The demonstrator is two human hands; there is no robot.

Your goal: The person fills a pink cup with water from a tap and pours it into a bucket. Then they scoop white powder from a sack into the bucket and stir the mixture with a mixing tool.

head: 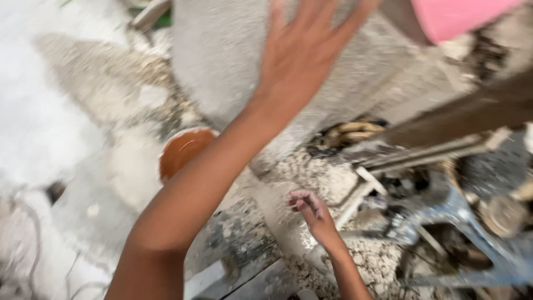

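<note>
My left hand (300, 53) is open with fingers spread, its palm flat against a big rounded grey concrete mass (222, 61) at the top of the head view. My left forearm runs up to it from the bottom left. My right hand (312, 210) is lower, at centre, with fingers curled together just above a patch of pale gravelly mortar (311, 169). Nothing shows between its fingers, though the view is blurred. An orange-brown bowl (182, 150) sits on the ground just left of my left forearm, partly hidden by it.
A blue metal frame (463, 214) with rods and debris fills the lower right. A dark wooden beam (472, 114) slants across the right side. Something pink (452, 16) shows at the top right. Pale dusty ground (50, 122) and thin wires (28, 244) lie on the left.
</note>
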